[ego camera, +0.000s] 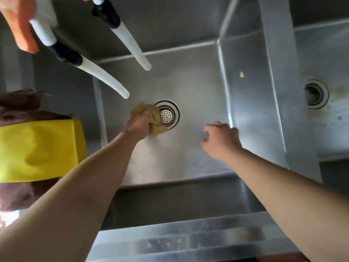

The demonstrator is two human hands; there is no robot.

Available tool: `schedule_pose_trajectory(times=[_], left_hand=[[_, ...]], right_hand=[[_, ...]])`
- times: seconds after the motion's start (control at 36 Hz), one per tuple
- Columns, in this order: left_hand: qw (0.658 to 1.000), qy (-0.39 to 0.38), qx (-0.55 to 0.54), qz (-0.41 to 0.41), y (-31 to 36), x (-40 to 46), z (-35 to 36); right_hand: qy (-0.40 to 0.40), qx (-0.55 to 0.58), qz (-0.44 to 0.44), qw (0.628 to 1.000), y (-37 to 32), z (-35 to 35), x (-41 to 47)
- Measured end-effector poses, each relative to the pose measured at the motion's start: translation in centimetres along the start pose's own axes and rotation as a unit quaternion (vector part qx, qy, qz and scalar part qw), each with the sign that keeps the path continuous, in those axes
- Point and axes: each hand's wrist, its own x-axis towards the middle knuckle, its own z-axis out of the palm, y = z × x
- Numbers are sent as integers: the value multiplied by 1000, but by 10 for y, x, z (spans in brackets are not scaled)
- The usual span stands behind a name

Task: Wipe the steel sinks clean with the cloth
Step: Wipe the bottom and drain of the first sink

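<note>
A view looks straight down into a steel double sink. In the near basin, the left hand grips a bunched yellowish cloth, fingers curled tight around it, and presses it on the basin floor right against the left edge of the drain strainer. The right hand hangs just above the floor to the right of the drain, fingers loosely spread and holding nothing.

Two white hoses with black collars hang over the basin from the upper left, their ends above the floor and near the cloth. A small yellow scrap sticks to the basin's right wall. The second basin, on the far right, has an open drain and greenish stains on its floor. A yellow and brown cloth pile lies at the left.

Likely risks from here: the bunched cloth covers little steel, so streaks could be left; a fold could snag on the strainer and lift it; the scrap on the wall could be missed; the arm could knock a hose when reaching back; and the stained second basin looks not yet wiped.
</note>
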Motion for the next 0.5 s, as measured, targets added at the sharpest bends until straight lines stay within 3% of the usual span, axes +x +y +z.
schedule_pose_trajectory(times=[0.08,0.17,0.25,0.31,0.36,0.42,0.5], left_hand=[[988,80,-130,-7,7,-12,3],[933,116,-332,-74,26,-37,-1],[786,47,-606,-114,45,-69,-11],[686,-3,-721,-103,51,-85,-14],[614,-51,-783,-90,58,-96,-15],[577,-91,-807,-88,60,-104,-15],[577,-143,-801,-69,64,-112,-11]], right_hand=[[-36,186,109,976,-2,17,-7],[-75,303,137,940,-3,26,-11],[-113,462,166,864,-6,21,-9],[-143,558,191,795,-10,15,-7],[-162,606,186,756,-12,8,-2],[-192,604,163,756,-15,5,2],[-283,612,114,729,-18,3,3]])
